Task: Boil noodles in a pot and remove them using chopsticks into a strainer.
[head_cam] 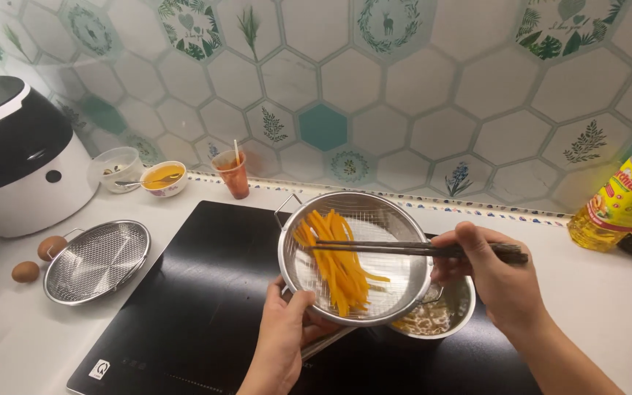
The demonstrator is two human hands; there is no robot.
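My left hand [284, 338] grips the rim of a steel mesh strainer bowl [404, 281], tilted toward me above the black cooktop [206, 292]. Orange vegetable strips [336, 263] lie inside it. My right hand [497, 279] holds dark chopsticks [389, 249], whose tips reach across the strainer onto the strips. A steel pot [451, 314] with pale contents sits under the strainer's right edge, mostly hidden.
A second mesh strainer [96, 261] and two brown eggs [38, 260] lie on the left counter. A white and black rice cooker [16, 153] stands far left. Small bowls [164, 178], an orange cup [232, 174] and a yellow oil bottle [619, 205] line the tiled wall.
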